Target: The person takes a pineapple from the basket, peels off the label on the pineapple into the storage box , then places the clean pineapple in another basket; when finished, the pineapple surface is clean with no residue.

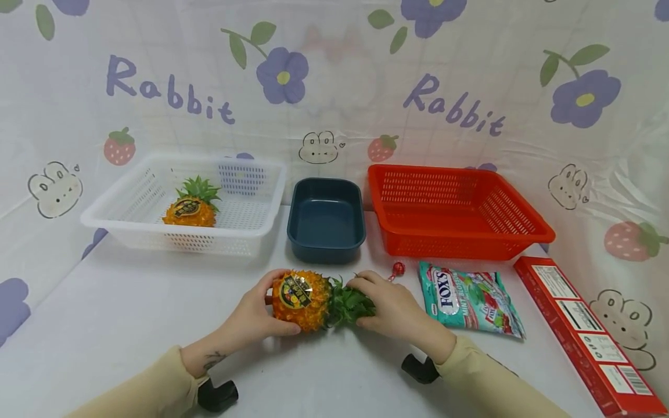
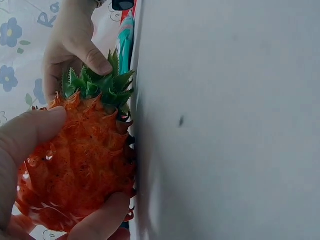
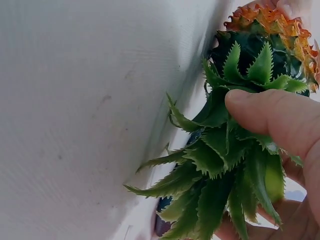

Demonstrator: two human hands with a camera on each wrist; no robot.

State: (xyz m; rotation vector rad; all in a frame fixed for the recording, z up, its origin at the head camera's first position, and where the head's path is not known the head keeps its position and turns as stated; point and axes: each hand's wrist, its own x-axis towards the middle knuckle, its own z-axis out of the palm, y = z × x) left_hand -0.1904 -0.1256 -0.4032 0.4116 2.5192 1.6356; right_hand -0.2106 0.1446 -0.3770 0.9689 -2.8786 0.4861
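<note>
An orange pineapple [image 1: 308,307] with a dark round label lies on its side in the middle of the table, its green leaf crown [image 1: 347,305] pointing right. My left hand [image 1: 261,310] grips the fruit's base end, thumb in front and fingers behind, as the left wrist view shows. At the other end my right hand [image 1: 392,305] holds the crown, its thumb [image 3: 270,112] laid over the leaves close to the fruit. A second pineapple [image 1: 193,209] with a similar label sits in the white basket [image 1: 183,241] at the back left.
A dark blue tub [image 1: 326,252] stands at the back centre, a red basket [image 1: 444,247] to its right. Beyond my right hand lie a red lollipop [image 1: 398,269], a teal candy bag [image 1: 470,299] and a long red box [image 1: 585,337]. A printed curtain [image 1: 334,75] hangs behind.
</note>
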